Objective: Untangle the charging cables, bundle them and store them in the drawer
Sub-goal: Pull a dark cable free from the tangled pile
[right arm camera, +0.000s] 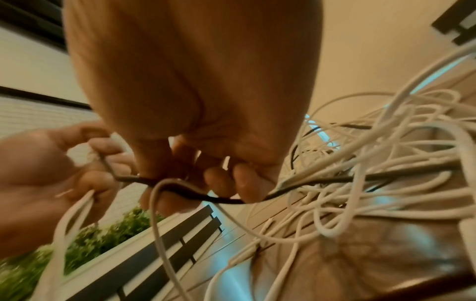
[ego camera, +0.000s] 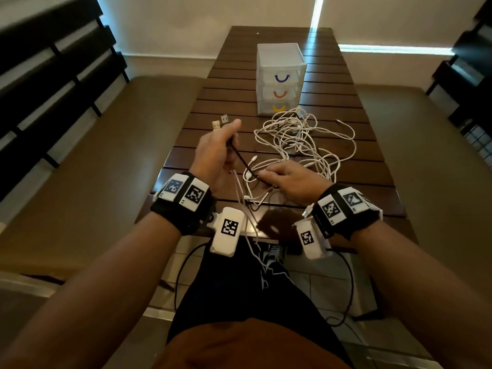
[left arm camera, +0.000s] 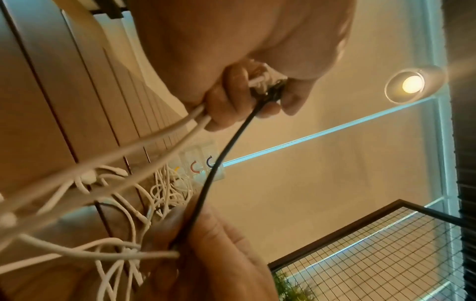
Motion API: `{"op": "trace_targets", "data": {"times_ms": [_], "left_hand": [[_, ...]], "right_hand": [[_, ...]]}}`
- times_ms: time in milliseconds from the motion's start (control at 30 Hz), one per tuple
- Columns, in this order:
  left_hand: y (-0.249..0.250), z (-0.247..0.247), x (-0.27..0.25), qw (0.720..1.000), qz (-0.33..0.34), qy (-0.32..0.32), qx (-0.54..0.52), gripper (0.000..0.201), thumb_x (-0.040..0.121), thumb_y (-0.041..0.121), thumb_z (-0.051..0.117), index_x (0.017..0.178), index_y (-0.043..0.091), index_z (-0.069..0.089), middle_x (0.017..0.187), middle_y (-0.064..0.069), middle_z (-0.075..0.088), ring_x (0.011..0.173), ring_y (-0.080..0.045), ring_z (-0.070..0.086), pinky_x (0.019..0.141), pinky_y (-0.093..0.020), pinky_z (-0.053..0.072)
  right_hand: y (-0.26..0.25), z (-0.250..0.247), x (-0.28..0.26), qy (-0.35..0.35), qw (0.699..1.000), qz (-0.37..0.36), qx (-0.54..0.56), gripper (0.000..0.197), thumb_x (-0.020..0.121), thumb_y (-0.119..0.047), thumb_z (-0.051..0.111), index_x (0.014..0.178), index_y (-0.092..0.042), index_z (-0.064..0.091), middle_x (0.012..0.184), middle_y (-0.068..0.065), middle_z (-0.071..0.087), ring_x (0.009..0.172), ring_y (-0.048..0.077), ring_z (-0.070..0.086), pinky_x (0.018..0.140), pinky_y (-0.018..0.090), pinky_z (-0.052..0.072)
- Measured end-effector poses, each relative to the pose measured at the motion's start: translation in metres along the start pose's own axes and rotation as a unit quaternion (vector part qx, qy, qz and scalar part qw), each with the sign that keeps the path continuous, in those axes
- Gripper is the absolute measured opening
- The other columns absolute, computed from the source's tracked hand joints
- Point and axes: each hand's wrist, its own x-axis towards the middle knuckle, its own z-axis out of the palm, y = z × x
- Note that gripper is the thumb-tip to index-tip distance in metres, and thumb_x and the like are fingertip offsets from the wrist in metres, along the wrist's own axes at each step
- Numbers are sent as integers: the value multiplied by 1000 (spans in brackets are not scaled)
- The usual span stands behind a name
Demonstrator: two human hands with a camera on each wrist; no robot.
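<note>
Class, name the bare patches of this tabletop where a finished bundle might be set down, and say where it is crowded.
Bare: dark slatted wooden table left of the clear three-drawer plastic unit, and the strip behind it. Also the right edge beyond the tangled white charging cables. Crowded: before the drawers, down to both hands.

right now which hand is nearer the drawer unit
Left. The left hand is raised, holding cable plugs, short of the drawer unit; the right hand sits nearer the table's front edge.

Head looks down; wrist views close, sharing cables.
</note>
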Motion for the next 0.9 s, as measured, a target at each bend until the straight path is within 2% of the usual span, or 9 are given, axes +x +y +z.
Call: {"op": "trace_targets", "data": {"times_ms": [67, 167, 367, 433, 500, 567, 667, 800, 900], "left_hand": [[7, -1, 3, 998, 6, 41, -43, 39, 90, 23, 59, 55, 20, 43, 53, 3, 34, 39, -8, 26, 39, -22, 23], [20, 4, 6, 995, 14, 64, -81, 31, 88, 22, 65, 65, 23, 45, 52, 8, 38, 41, -6, 29, 40, -21, 26], [37, 6, 4, 992, 26, -7, -125, 47, 92, 47, 56, 58, 21, 36, 59, 2, 36, 52, -10, 36, 53, -24, 37], [38, 8, 1, 982, 18, -58, -181, 51, 94, 46, 51, 56, 16, 35, 61, -2, 38, 57, -12, 42, 64, -31, 51], [36, 9, -3, 974, -5, -106, -198, 57, 95, 50, 43, 51, 16, 32, 56, -1, 32, 50, -12, 38, 60, -32, 55], [33, 7, -4, 973, -41, -130, -186, 61, 97, 55, 36, 49, 18, 31, 50, 4, 25, 41, -8, 25, 38, -18, 33], [23, 3, -1, 984, -67, -123, -109, 41, 101, 40, 39, 74, 15, 56, 50, 8, 25, 37, -2, 20, 33, -14, 14], [5, 12, -1, 992, -84, -97, 6, 24, 100, 17, 46, 116, 11, 63, 55, 9, 27, 39, -1, 24, 34, -14, 17], [-5, 31, -2, 987, -73, -125, 69, 25, 97, 7, 51, 116, 16, 63, 50, 12, 48, 38, 1, 40, 35, -14, 25]], "right_hand": [[6, -4, 0, -3, 1000, 17, -14, 37, 102, -32, 42, 76, -23, 66, 78, -11, 62, 74, 1, 58, 78, 21, 45], [16, -10, -3, 4, 999, 39, -25, 49, 100, -46, 35, 91, -15, 72, 96, 8, 67, 89, 19, 60, 83, 30, 47], [55, -33, -10, 72, 984, 95, -129, 34, 96, -40, 51, 71, -22, 63, 69, 2, 60, 67, 19, 56, 68, 32, 45], [63, -36, -10, 103, 970, 114, -186, 29, 94, -39, 56, 80, -17, 68, 75, 0, 57, 80, 23, 59, 75, 35, 43], [58, -37, -10, 130, 923, 145, -332, 23, 91, -43, 59, 103, -28, 71, 103, 3, 58, 108, 29, 53, 89, 39, 41], [46, -38, -11, 167, 873, 144, -434, 26, 90, -45, 59, 112, -35, 68, 123, 4, 51, 122, 31, 39, 98, 44, 32], [25, -43, -13, 236, 850, 97, -461, 21, 88, -44, 62, 104, -36, 71, 119, 0, 56, 120, 29, 38, 95, 44, 27], [2, -62, -17, 214, 965, 40, -143, 12, 83, -18, 73, 94, -19, 76, 95, 0, 73, 96, 16, 65, 94, 41, 48], [-20, -74, -27, 220, 972, -45, -68, 13, 80, -8, 75, 91, -14, 77, 89, 2, 74, 86, 15, 69, 87, 36, 56]]}}
